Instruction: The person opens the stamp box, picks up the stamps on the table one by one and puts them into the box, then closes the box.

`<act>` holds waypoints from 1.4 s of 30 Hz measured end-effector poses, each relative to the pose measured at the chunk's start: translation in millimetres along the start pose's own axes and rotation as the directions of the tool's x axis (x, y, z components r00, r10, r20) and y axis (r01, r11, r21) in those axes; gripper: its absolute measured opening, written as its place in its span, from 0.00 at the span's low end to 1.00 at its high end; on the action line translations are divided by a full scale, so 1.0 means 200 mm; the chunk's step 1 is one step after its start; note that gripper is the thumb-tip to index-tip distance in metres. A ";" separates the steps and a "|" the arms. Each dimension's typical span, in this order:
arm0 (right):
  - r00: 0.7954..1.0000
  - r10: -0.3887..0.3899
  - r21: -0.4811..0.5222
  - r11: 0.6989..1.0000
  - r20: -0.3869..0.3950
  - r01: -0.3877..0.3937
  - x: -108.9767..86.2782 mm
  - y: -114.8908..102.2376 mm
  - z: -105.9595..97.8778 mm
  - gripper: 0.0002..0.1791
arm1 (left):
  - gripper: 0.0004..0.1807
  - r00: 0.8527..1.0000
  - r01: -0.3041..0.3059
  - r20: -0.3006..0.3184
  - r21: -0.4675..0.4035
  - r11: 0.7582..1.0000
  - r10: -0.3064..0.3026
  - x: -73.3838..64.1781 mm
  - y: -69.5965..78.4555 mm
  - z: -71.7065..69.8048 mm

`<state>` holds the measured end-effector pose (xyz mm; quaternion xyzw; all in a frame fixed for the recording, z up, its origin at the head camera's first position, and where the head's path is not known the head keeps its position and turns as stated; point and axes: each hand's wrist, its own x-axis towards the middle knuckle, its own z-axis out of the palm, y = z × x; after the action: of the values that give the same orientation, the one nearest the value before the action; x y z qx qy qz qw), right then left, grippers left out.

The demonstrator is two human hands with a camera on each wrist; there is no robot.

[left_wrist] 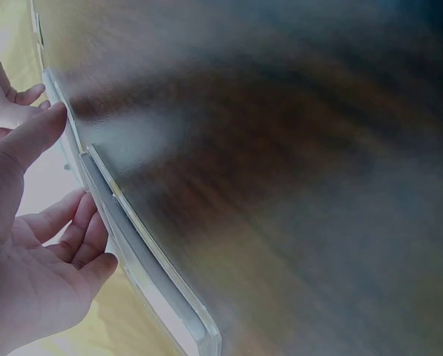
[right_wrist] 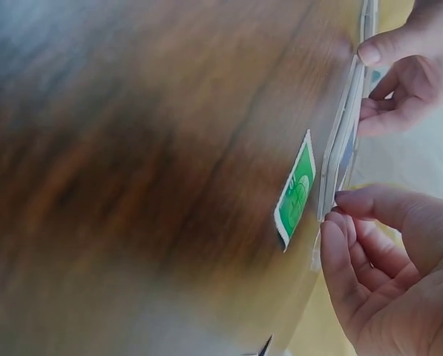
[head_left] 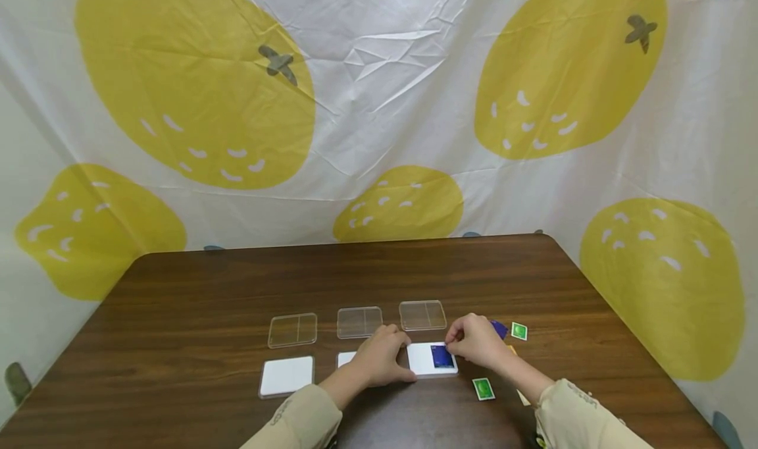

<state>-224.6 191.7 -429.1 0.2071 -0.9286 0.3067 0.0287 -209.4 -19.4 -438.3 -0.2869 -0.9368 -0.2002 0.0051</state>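
Note:
A shallow case with white lining lies on the table, with a dark blue stamp on the right part of its white surface. My left hand holds this case at its left end, thumb at the near edge and fingers at the far side. With thumb and index finger together, my right hand pinches the blue stamp at its upper right corner. In the right wrist view those fingertips meet at the case's end. A green stamp with a white perforated border lies beside the case.
Three clear lids stand in a row behind the cases. Another white-lined case lies at left; one more is partly under my left hand. Near my right arm are a second green stamp and blue pieces. A lemon-print cloth hangs behind the table.

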 end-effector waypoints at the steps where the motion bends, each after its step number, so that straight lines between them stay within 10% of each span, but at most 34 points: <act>1: 1.000 -0.006 -0.010 1.000 -0.001 0.006 0.00 0.00 0.00 0.05 | 0.27 1.000 0.000 0.000 -0.001 1.000 0.000 0.00 0.00 0.00; 17: 0.998 0.058 0.174 0.983 0.005 -0.058 0.00 0.10 -0.16 0.05 | 0.28 1.000 0.002 0.008 0.002 1.000 -0.002 0.00 0.00 0.00; 42: 0.979 0.199 -0.065 0.977 -0.052 -0.203 -0.06 0.34 -0.29 0.10 | 0.27 1.000 -0.006 -0.001 0.003 1.000 0.006 0.00 0.00 0.00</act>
<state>-246.1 279.1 -422.3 0.1040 -0.9541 0.2798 0.0259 -208.5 -19.6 -437.2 -0.2897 -0.9361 -0.1992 0.0066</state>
